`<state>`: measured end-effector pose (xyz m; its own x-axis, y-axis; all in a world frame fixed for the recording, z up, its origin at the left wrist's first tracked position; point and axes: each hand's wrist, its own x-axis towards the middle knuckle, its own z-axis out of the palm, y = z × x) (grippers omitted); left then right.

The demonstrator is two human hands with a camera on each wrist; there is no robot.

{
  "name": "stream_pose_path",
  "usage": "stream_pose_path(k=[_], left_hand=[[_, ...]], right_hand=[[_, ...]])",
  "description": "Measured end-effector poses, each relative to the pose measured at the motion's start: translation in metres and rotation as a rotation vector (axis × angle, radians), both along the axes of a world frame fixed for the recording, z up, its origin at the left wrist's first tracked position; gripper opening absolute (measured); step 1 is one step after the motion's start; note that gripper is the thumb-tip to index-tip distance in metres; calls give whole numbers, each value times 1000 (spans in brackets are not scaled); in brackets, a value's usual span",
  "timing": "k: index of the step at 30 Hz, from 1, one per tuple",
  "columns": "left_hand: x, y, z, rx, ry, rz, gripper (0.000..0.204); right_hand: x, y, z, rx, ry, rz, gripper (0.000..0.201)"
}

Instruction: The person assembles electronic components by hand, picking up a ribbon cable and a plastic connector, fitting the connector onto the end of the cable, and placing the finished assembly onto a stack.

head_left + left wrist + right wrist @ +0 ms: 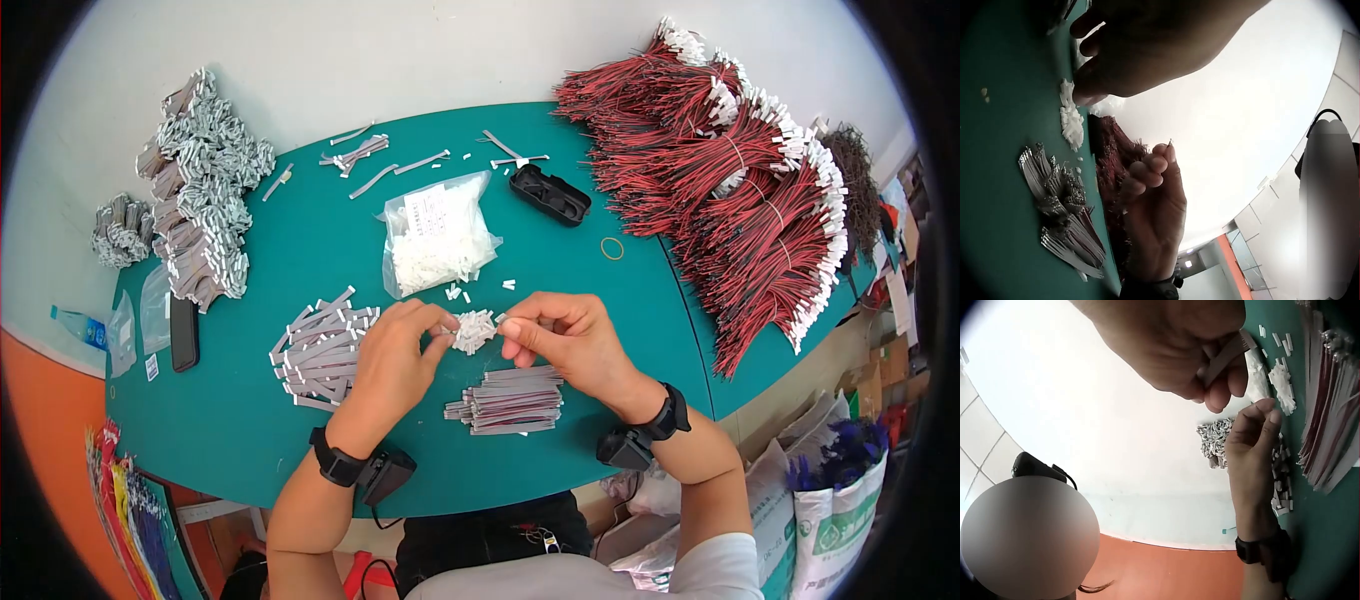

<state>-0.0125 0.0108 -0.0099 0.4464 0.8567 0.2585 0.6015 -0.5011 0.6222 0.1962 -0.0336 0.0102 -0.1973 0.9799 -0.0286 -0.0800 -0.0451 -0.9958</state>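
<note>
In the head view my right hand [565, 340] pinches a short grey flat ribbon cable between thumb and fingers. The right wrist view shows that ribbon cable [1225, 359] crossing the fingers, its split wire ends sticking out. My left hand [395, 350] is at the left edge of a small pile of white connector housings [474, 331], thumb and index fingertips close together. I cannot tell whether a housing is between them. Below the pile lies a stack of grey ribbon cables [505, 400]. Cables with white ends [320, 350] are spread beside my left hand.
A clear bag of white housings [440, 240] lies behind the pile. Bundled red and black wires [740, 180] fill the right, and heaped grey cables [200, 190] stand at the left. A black case [550, 195] and a phone [185, 332] lie on the green table [640, 300].
</note>
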Motion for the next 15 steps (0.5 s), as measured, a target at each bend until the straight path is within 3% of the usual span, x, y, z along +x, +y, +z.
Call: stream_pose_path(k=[15], left_hand=[[4, 1, -4, -62, 86, 36, 10]], right_hand=[[-3, 0, -2, -8, -11, 21, 15]])
